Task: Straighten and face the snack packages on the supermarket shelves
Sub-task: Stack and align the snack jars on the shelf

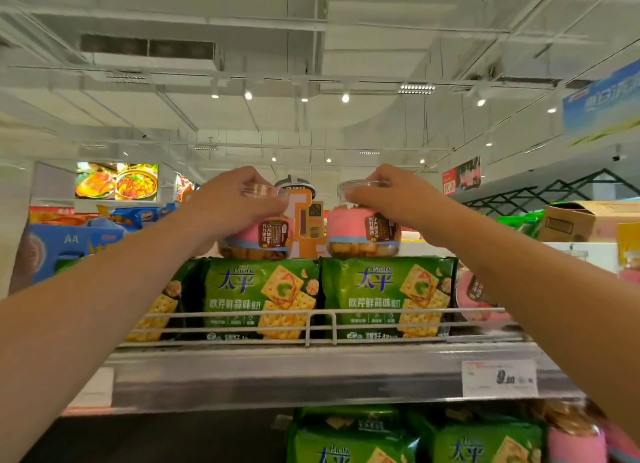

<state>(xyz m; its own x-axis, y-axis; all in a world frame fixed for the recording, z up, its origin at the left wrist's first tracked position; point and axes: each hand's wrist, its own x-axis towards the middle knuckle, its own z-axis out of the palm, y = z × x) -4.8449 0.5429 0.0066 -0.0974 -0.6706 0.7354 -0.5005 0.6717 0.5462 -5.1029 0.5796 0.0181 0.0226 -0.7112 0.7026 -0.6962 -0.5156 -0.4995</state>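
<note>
Two clear snack jars with pink labels stand on top of green cracker packages on the top shelf. My left hand grips the lid of the left jar. My right hand grips the lid of the right jar. Under them lie the left green cracker package and the right green cracker package, both facing front behind the wire shelf rail. Another pink jar lies on its side at the right, partly hidden by my right forearm.
An orange box stands between the two jars. Blue packages fill the left side, and a cardboard box sits at the right. A price tag hangs on the shelf front. More green packages sit on the shelf below.
</note>
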